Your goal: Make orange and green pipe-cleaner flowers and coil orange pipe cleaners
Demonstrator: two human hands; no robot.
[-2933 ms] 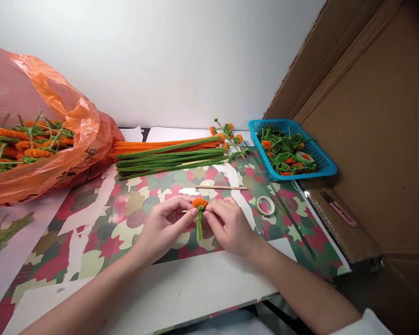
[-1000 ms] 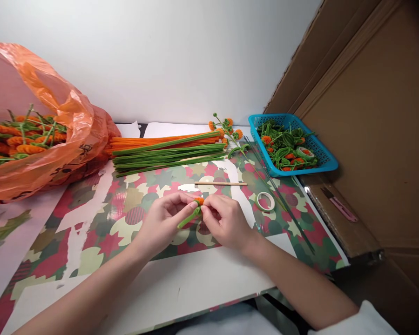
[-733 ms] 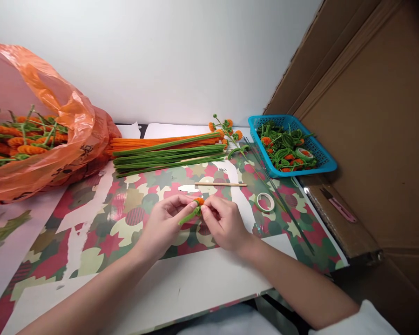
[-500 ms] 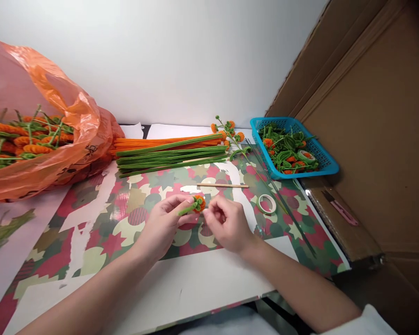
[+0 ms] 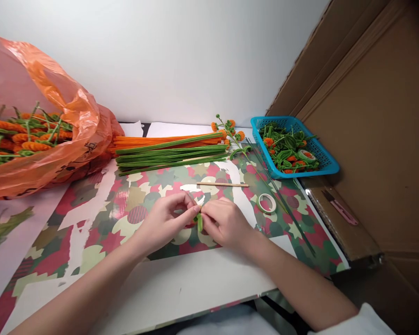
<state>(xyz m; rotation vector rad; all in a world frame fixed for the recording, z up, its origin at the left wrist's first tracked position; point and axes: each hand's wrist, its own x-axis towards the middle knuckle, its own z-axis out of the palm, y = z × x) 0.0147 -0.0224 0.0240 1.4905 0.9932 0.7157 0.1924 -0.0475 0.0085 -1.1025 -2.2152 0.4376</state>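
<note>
My left hand (image 5: pixel 167 223) and my right hand (image 5: pixel 223 223) meet fingertip to fingertip over the patterned paper (image 5: pixel 132 200). Between them they pinch a small pipe-cleaner flower; only its green stem (image 5: pixel 199 223) shows, pointing down, and the orange head is hidden by my fingers. Both hands are closed on it. A thin wooden stick (image 5: pixel 222 184) lies just beyond my fingers, and a roll of white tape (image 5: pixel 266 203) lies to the right of my right hand.
A bundle of green and orange pipe cleaners (image 5: pixel 167 151) lies at the back. An orange plastic bag (image 5: pixel 45 139) of finished flowers fills the left. A blue basket (image 5: pixel 293 146) of flower parts stands at the back right, by a cardboard wall (image 5: pixel 377 125). A pink cutter (image 5: pixel 340 208) lies on cardboard.
The flower had swung sideways in my left hand with its orange head showing; now its stem points down. My right hand, briefly off it, has closed back on it.
</note>
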